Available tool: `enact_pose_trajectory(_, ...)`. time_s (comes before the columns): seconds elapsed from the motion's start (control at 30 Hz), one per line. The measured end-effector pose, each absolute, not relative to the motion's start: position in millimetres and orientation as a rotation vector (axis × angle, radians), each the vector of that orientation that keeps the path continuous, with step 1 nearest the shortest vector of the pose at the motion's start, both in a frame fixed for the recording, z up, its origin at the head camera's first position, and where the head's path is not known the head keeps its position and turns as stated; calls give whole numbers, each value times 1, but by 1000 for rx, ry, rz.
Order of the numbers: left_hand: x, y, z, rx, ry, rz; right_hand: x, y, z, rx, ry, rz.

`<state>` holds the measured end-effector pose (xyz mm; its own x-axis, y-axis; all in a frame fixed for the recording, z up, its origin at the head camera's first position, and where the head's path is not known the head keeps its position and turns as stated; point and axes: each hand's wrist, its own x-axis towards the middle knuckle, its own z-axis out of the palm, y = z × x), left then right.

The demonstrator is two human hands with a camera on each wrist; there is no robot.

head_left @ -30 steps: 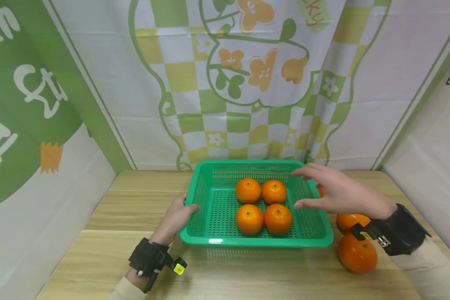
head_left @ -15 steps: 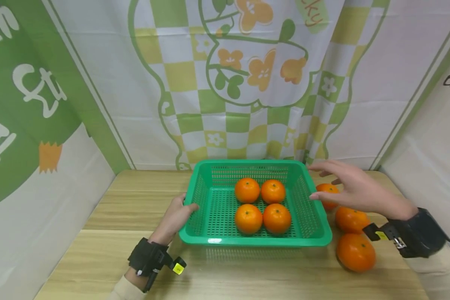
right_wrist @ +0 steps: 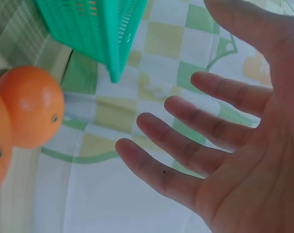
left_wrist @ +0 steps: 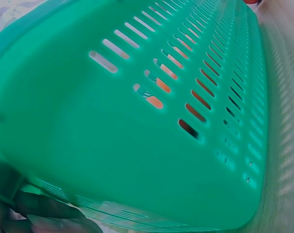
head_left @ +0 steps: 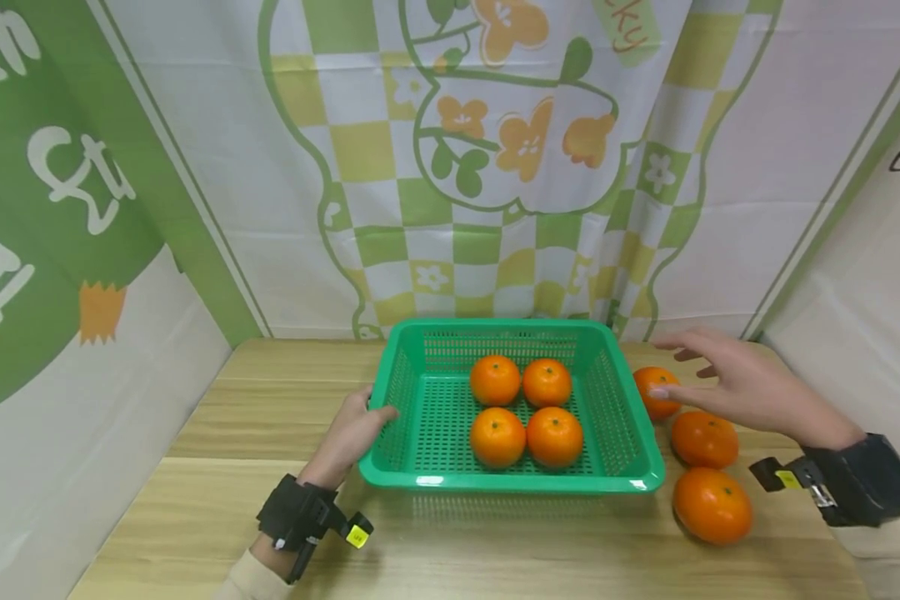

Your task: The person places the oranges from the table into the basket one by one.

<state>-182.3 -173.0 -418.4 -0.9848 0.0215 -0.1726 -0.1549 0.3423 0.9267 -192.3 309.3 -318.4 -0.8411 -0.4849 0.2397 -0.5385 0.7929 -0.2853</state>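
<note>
1. Centrally, a green basket sits on the wooden tabletop; four oranges lie inside it in a two-by-two block, toward its right half.
2. Left hand grips the basket's left rim, thumb hooked over the edge; fingers curled under the wall, only dimly seen in the left wrist view.
3. Right hand hovers just right of the basket, palm down; fingers spread apart and straight, holding nothing.
4. Far orange lies on the tabletop just beside the basket's right wall, right under the fingertips; contact cannot be told.
5. Two more oranges right of the basket: middle orange, near orange; both nearer the person than the far one.
</note>
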Motion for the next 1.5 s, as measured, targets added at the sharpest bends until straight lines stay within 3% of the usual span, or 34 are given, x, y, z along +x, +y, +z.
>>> enact_pose_trajectory(1.5, -180, -174, -419, -113, 2430, 1735, -187, 361, -409, 701, -3035, 573)
